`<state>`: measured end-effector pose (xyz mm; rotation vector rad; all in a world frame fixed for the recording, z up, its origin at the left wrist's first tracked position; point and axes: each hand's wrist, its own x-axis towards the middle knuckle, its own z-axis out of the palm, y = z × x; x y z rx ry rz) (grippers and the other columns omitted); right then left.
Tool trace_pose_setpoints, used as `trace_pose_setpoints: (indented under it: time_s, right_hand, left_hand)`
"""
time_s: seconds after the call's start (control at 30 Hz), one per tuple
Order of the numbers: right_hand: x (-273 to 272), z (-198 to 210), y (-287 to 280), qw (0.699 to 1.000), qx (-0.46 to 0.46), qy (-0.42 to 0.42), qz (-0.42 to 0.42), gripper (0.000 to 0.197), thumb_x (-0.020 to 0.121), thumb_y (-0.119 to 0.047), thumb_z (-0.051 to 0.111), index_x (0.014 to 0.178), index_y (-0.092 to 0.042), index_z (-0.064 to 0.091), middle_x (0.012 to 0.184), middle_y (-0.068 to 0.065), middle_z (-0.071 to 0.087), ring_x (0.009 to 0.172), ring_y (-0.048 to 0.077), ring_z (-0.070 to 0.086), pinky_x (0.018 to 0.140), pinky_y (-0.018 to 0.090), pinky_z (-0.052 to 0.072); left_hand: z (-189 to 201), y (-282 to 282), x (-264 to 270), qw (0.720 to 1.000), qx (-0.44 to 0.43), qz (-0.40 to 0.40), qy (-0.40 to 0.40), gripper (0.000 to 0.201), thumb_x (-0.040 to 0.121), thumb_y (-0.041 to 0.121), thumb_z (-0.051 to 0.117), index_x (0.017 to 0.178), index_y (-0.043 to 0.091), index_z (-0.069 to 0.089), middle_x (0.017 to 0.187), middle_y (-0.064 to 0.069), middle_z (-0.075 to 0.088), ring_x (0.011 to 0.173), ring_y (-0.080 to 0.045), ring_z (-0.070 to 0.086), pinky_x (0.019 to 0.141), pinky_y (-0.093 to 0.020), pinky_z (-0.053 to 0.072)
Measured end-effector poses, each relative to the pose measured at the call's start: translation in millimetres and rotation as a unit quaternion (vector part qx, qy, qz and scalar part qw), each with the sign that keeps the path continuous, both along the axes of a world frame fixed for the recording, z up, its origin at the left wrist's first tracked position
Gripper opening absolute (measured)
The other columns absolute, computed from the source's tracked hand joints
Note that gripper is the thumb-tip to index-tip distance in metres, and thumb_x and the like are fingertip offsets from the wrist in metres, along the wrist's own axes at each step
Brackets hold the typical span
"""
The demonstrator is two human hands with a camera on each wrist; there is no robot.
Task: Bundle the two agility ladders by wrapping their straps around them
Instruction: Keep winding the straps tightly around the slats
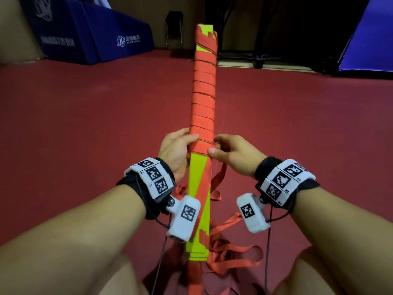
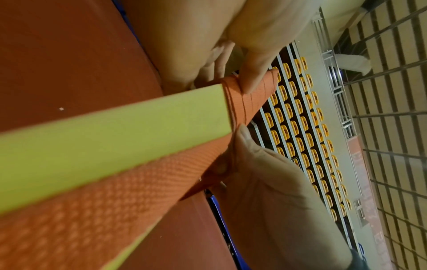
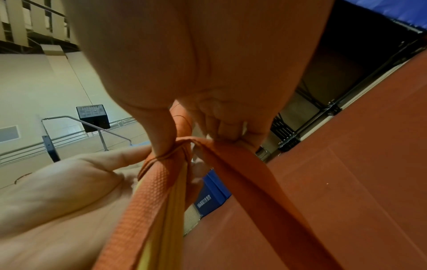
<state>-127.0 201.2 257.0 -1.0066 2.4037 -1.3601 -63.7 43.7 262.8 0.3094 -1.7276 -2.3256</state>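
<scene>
At the wrap's near edge, both hands [image 1: 176,150] [image 1: 231,154] on the ladder bundle [image 1: 203,103]

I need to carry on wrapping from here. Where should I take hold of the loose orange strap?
Probably grip the loose strap just below the last coil, where it leaves the right edge of the ladder bundle, coming from the right. The right hand already pinches there; the left hand grips the wrapped bundle. A short grip likely keeps the flat webbing taut.

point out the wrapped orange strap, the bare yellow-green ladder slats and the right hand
wrapped orange strap [image 1: 203,96], head view, mid coil
bare yellow-green ladder slats [image 1: 196,177], head view, flat face
right hand [image 1: 234,155], head view, back of hand
</scene>
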Motion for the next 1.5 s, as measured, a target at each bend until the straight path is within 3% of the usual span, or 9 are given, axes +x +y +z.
trace_pose_setpoints:
  time_s: [0.27, 0.37, 0.47, 0.67, 0.8, 0.93, 1.07, 1.33, 1.5]
  right_hand:
    - [4.5, -4.0, -2.9, 0.999, 0.035, -0.016, 0.014, 0.041, 0.088, -0.042, 0.057, 0.096, -0.002, 0.063, 0.082, 0.008, 0.06, 0.074, 0.021, 0.051, 0.075, 0.051, 0.048]
    - [5.0, -6.8, -3.4, 0.999, 0.038, 0.022, 0.003, 0.026, 0.096, -0.031, 0.064, 0.084, -0.008, 0.063, 0.069, 0.004, 0.056, 0.063, 0.021, 0.047, 0.065, 0.039, 0.041]
    - [8.5, -8.3, -5.1, 0.997, 0.045, 0.062, 0.01, 0.016, 0.094, -0.034, 0.065, 0.083, -0.022, 0.068, 0.075, -0.003, 0.069, 0.067, 0.017, 0.061, 0.068, 0.037, 0.049]
    - [9.6, -7.6, -6.0, 0.995, 0.059, 0.081, 0.013, 0.027, 0.09, -0.043, 0.07, 0.078, -0.019, 0.069, 0.077, 0.0, 0.074, 0.075, 0.021, 0.067, 0.075, 0.041, 0.053]
    - [3.8, -10.1, -3.3, 0.998, 0.037, 0.053, 0.016, 0.029, 0.091, -0.043, 0.066, 0.08, -0.017, 0.069, 0.074, 0.003, 0.069, 0.065, 0.015, 0.056, 0.067, 0.039, 0.046]
    - [1.2, -10.2, -1.2, 0.999, 0.012, -0.011, 0.042, 0.007, 0.098, -0.016, 0.062, 0.093, -0.013, 0.066, 0.078, -0.001, 0.065, 0.073, 0.011, 0.055, 0.072, 0.031, 0.044]
    - [-0.3, -11.2, 0.6, 0.996, -0.043, -0.056, 0.056, 0.01, 0.096, -0.003, 0.061, 0.098, -0.013, 0.062, 0.084, 0.0, 0.063, 0.08, 0.012, 0.055, 0.077, 0.026, 0.044]
    - [3.5, -9.9, -1.0, 0.993, -0.069, -0.076, 0.065, 0.026, 0.089, -0.034, 0.068, 0.082, -0.01, 0.061, 0.067, -0.008, 0.062, 0.066, 0.011, 0.051, 0.065, 0.025, 0.04]
    - [7.1, -8.8, 0.4, 0.992, -0.061, -0.081, 0.076, 0.038, 0.089, -0.042, 0.066, 0.078, -0.006, 0.057, 0.064, -0.005, 0.05, 0.064, 0.015, 0.043, 0.063, 0.026, 0.034]
  left_hand:
    - [-4.5, -1.1, 1.5, 0.999, -0.032, -0.017, -0.002, 0.018, 0.099, 0.0, 0.05, 0.104, 0.002, 0.067, 0.083, -0.014, 0.068, 0.067, -0.019, 0.066, 0.066, -0.027, 0.056]
    - [-8.4, 2.9, -0.8, 0.99, -0.139, -0.003, -0.019, 0.016, 0.092, 0.034, 0.07, 0.092, 0.018, 0.069, 0.08, -0.004, 0.07, 0.065, -0.013, 0.067, 0.064, -0.029, 0.056]
    - [-29.9, -4.2, -11.4, 0.979, -0.19, -0.02, -0.076, 0.071, 0.051, 0.068, 0.088, 0.104, 0.024, 0.067, 0.097, -0.006, 0.076, 0.094, -0.03, 0.073, 0.088, -0.053, 0.059]
    - [-16.1, 0.7, 2.9, 0.987, -0.145, -0.035, -0.062, 0.035, 0.065, 0.027, 0.083, 0.092, 0.011, 0.067, 0.079, -0.01, 0.07, 0.071, -0.028, 0.069, 0.072, -0.042, 0.059]
    - [-16.9, -0.4, 2.2, 0.985, -0.159, -0.017, -0.058, 0.03, 0.06, 0.037, 0.08, 0.081, 0.016, 0.074, 0.082, -0.014, 0.074, 0.076, -0.033, 0.073, 0.076, -0.048, 0.06]
    - [-18.4, -1.0, -1.6, 0.987, -0.15, 0.001, -0.053, 0.062, 0.055, 0.045, 0.079, 0.103, 0.01, 0.066, 0.095, -0.017, 0.074, 0.077, -0.025, 0.07, 0.072, -0.043, 0.059]
    - [-15.5, -0.4, -2.2, 0.992, -0.117, -0.007, -0.049, 0.024, 0.086, 0.026, 0.071, 0.099, 0.009, 0.061, 0.08, -0.007, 0.064, 0.058, -0.012, 0.06, 0.049, -0.022, 0.046]
    - [-13.7, 3.2, -1.2, 0.993, -0.105, 0.005, -0.052, 0.033, 0.101, 0.016, 0.046, 0.072, 0.009, 0.061, 0.077, -0.016, 0.06, 0.077, -0.029, 0.056, 0.077, -0.047, 0.049]
    - [-14.0, 4.6, 0.7, 0.993, -0.114, 0.003, -0.044, 0.033, 0.1, 0.022, 0.047, 0.076, 0.008, 0.066, 0.069, -0.003, 0.073, 0.07, -0.015, 0.071, 0.081, -0.039, 0.056]
